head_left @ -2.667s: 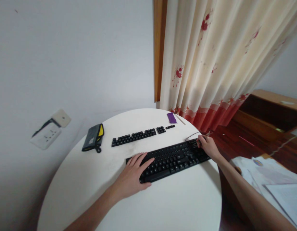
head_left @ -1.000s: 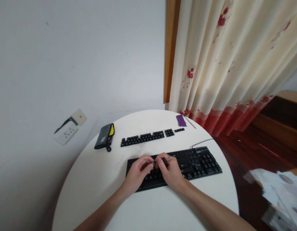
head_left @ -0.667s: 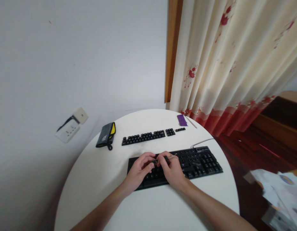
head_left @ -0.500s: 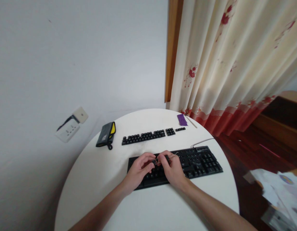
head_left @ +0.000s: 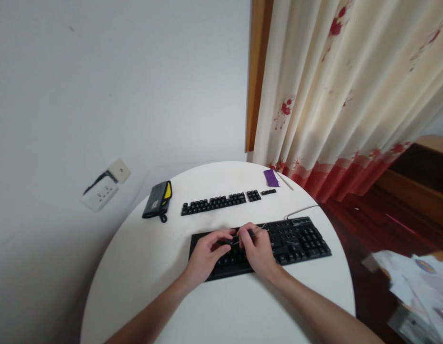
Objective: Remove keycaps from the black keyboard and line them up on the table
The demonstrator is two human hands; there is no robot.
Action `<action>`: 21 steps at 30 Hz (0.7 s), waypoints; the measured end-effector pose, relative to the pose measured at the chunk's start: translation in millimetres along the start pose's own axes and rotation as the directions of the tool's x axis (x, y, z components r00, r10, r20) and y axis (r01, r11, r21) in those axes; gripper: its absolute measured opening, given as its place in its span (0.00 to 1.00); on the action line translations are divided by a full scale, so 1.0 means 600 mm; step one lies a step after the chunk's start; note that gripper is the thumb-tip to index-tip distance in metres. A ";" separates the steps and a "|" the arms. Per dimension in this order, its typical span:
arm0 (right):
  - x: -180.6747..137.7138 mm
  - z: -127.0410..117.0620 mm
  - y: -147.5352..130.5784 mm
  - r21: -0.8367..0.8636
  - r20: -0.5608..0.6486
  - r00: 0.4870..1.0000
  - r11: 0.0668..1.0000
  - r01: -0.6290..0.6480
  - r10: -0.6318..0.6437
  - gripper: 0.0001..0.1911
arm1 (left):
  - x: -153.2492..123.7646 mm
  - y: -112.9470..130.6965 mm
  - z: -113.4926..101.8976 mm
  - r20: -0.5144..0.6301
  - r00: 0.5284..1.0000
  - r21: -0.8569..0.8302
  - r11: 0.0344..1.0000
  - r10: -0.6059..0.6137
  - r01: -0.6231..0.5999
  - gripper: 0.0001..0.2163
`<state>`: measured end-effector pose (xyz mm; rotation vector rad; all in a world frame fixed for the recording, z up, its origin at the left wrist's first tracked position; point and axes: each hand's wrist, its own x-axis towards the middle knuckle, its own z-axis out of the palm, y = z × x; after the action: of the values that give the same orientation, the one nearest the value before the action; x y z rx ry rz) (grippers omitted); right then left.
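Note:
A black keyboard (head_left: 296, 243) lies on a round white table, with both of my hands above its left part. My left hand (head_left: 207, 251) pinches a small black keycap (head_left: 229, 242) between thumb and fingers. My right hand (head_left: 259, 248) is closed around a wire keycap puller (head_left: 236, 242), whose thin wires point at the keycap. Whether the wires still grip the keycap I cannot tell. Behind the keyboard, loose keycaps (head_left: 217, 203) stand in rows, with a small block of keycaps (head_left: 253, 196) and a short strip of keycaps (head_left: 268, 192) to their right.
A dark pouch with yellow lining (head_left: 158, 200) lies at the table's left edge. A purple cloth (head_left: 271, 178) and a thin stick (head_left: 286, 181) are at the back right. The keyboard's cable (head_left: 302, 210) runs off the right edge. Papers (head_left: 415, 282) lie beyond the table.
The fingers of my left hand have shifted slightly around the keycap, which is now more covered. My right hand stays closed on the puller, nearly in place.

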<state>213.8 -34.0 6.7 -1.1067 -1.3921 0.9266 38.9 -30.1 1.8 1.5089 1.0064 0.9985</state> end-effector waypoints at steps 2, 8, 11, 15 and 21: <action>0.002 -0.004 -0.001 -0.018 -0.002 1.000 1.000 -0.005 0.005 0.19 | -0.001 0.002 -0.002 -0.033 0.999 0.052 0.998 0.039 -0.037 0.06; 0.004 -0.008 -0.007 0.028 0.066 0.993 0.995 0.092 -0.093 0.18 | -0.001 0.006 -0.007 -0.136 0.989 0.094 0.995 0.058 -0.045 0.08; 0.002 -0.007 -0.006 0.038 0.154 0.983 0.994 0.100 -0.104 0.15 | -0.002 0.008 -0.005 -0.167 0.985 0.067 0.997 0.037 -0.026 0.08; 0.000 -0.007 -0.004 -0.042 0.204 0.966 0.985 0.167 -0.155 0.08 | -0.004 0.011 -0.003 -0.191 0.982 0.050 0.999 0.010 0.000 0.09; -0.004 -0.009 -0.018 -0.194 0.272 0.942 0.948 0.254 -0.196 0.08 | -0.004 0.012 -0.003 -0.191 0.982 0.060 0.998 -0.007 0.019 0.08</action>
<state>217.5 -39.3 17.3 -0.9921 -1.8294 0.7715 36.9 -32.8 8.7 1.4747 1.1900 1.1283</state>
